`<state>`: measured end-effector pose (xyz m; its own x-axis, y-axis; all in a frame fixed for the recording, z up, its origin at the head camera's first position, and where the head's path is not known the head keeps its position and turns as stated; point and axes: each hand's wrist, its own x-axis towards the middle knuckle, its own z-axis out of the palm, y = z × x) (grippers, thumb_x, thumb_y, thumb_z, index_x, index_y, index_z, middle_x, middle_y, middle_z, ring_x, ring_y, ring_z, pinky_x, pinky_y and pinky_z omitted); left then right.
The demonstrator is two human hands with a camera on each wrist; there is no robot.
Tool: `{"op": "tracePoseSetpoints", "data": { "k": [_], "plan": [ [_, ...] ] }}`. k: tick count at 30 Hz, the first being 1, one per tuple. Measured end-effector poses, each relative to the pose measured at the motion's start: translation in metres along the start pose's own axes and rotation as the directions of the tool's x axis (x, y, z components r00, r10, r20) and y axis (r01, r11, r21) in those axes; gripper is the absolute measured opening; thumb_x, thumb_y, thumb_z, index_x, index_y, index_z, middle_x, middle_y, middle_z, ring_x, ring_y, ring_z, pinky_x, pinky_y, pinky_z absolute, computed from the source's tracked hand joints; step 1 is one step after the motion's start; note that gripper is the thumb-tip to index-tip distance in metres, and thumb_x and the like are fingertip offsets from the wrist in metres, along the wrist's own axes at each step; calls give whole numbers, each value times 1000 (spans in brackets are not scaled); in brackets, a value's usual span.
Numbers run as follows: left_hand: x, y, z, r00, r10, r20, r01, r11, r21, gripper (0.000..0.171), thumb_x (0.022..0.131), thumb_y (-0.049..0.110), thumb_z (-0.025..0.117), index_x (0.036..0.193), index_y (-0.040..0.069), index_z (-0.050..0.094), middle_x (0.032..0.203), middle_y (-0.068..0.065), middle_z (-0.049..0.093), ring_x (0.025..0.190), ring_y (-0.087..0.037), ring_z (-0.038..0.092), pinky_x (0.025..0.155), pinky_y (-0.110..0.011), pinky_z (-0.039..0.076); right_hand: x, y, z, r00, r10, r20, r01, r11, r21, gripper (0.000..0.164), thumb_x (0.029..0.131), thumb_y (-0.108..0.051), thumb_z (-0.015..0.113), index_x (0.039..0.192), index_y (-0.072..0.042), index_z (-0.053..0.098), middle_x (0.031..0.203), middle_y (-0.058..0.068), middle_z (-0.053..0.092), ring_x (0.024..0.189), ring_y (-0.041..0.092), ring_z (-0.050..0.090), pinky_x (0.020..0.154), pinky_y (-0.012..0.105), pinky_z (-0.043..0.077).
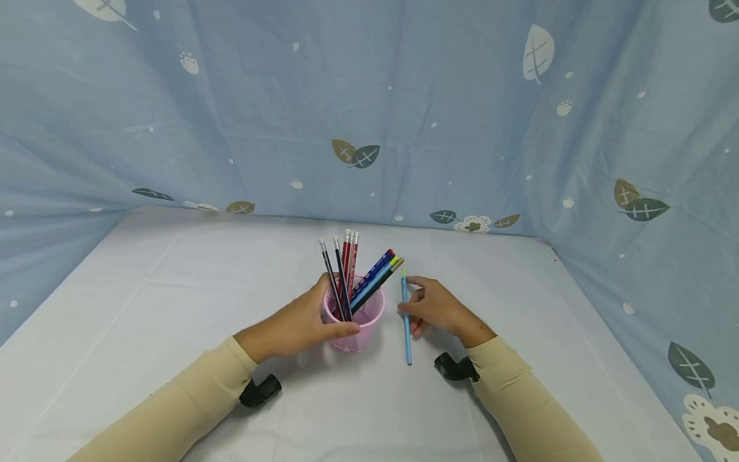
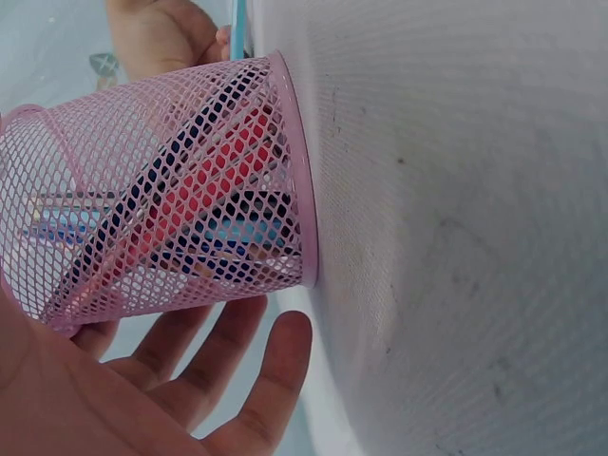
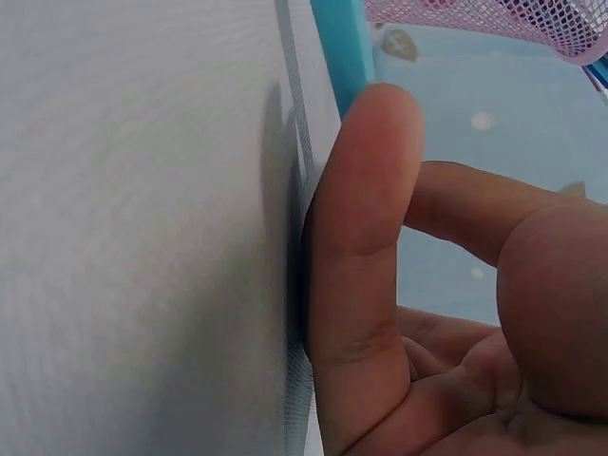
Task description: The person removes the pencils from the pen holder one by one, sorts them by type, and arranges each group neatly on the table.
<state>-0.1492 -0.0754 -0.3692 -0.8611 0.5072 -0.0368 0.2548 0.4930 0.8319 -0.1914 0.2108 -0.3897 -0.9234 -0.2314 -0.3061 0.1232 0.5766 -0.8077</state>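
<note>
A pink mesh pen cup stands upright on the white table. My left hand holds it from the left, thumb across the near side. In the left wrist view, fingers curve beside the cup's mesh wall. Leaning inside are red pencils, dark pencils with white ends, and blue and black ones tilted right. To the right of the cup, my right hand pinches a light blue pencil with a yellow-green end. That pencil is partly out of the right wrist view.
White cloth covers the table. Behind and to the sides hangs a blue curtain with leaf prints. A black wrist device sits at the left cuff, and another black device at the right cuff.
</note>
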Motion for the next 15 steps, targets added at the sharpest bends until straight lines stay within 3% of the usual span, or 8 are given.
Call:
{"op": "tracePoseSetpoints", "data": {
  "k": [9,15],
  "plan": [
    [1,-1,1,1000,5,5,-5,1000,-10,87,82,57,76,145,21,27,135,-2,57,118,-16,58,100,-44,47,-1,-2,3,1000,24,-15,-25,998,-63,71,93,-12,70,154,-10,35,80,12,66,52,19,67,57,32,58],
    [3,-3,1,1000,7,6,-7,1000,-14,86,83,56,75,145,20,27,137,-4,57,120,-18,57,101,-46,47,-4,-3,4,1000,-3,-22,1,997,-76,73,92,-10,71,154,-13,34,78,12,65,51,19,66,55,33,58]
  ]
}}
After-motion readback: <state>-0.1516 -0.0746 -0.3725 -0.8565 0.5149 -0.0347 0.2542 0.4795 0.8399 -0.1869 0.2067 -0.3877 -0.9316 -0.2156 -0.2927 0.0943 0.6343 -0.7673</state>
